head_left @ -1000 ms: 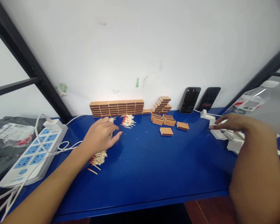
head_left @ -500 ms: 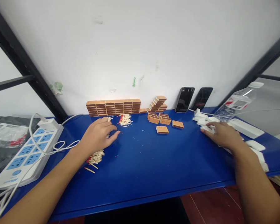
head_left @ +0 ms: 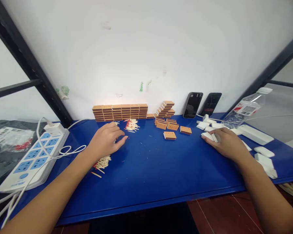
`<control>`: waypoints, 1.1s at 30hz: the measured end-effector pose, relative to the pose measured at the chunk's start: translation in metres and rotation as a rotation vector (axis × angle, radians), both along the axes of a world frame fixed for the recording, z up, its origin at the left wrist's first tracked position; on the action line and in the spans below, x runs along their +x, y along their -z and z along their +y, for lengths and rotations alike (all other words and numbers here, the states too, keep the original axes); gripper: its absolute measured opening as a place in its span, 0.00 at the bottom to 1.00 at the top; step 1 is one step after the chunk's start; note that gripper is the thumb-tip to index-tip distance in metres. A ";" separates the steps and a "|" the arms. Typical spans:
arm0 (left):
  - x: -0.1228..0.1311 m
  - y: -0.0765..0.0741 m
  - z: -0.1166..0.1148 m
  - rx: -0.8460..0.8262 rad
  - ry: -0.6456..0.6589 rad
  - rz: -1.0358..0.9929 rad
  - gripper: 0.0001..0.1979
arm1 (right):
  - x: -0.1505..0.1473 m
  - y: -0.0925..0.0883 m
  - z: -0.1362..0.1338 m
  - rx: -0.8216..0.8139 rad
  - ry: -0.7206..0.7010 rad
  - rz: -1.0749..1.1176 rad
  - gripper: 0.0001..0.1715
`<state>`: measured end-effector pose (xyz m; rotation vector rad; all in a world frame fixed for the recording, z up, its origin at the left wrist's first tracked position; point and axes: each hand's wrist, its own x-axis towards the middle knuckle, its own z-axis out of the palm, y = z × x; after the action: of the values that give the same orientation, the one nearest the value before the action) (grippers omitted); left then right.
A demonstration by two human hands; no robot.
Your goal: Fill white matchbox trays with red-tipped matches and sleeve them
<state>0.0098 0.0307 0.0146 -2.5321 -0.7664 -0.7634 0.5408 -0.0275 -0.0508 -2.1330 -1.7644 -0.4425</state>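
Observation:
My left hand [head_left: 107, 139] lies over the match heap at left, thumb stretched away from the other fingers, with no object visible in its grip. Part of that heap of red-tipped matches [head_left: 104, 162] shows below the wrist, and a second pile of matches [head_left: 131, 125] lies just beyond the fingers. On the right, my right hand [head_left: 226, 143] is closed around a small white matchbox tray [head_left: 206, 135], held between thumb and fingers; the palm side is hidden. More white trays [head_left: 202, 125] lie jumbled beyond and beside this hand.
Stacked matchbox sleeves [head_left: 120, 113] form a low wall at the back, with a stepped stack [head_left: 164, 109] and loose sleeves [head_left: 170, 135] beside it. Two phones [head_left: 192, 104] lean on the wall. A plastic bottle [head_left: 246, 109] stands at right, a power strip [head_left: 39, 152] with cables at left.
My right hand has drawn a little left and toward me, with the white matchbox tray now showing in its fingers. My left hand stays by the matches. The view has shifted slightly.

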 end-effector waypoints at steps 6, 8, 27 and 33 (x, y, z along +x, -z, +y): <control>0.000 0.001 -0.001 -0.005 0.007 -0.004 0.15 | -0.026 -0.012 -0.005 0.209 -0.334 0.088 0.18; 0.000 0.001 -0.001 -0.013 0.002 -0.001 0.15 | -0.047 -0.017 -0.010 0.275 -0.407 0.118 0.17; -0.002 0.001 -0.001 -0.084 -0.023 0.011 0.15 | -0.135 0.007 -0.088 0.011 -0.257 0.197 0.43; -0.001 0.000 -0.001 -0.092 -0.010 0.012 0.16 | -0.194 0.011 -0.090 0.085 -0.389 0.294 0.32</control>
<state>0.0087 0.0299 0.0141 -2.6103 -0.8275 -0.7243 0.3467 -0.1173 -0.0618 -1.6424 -1.8833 -0.0932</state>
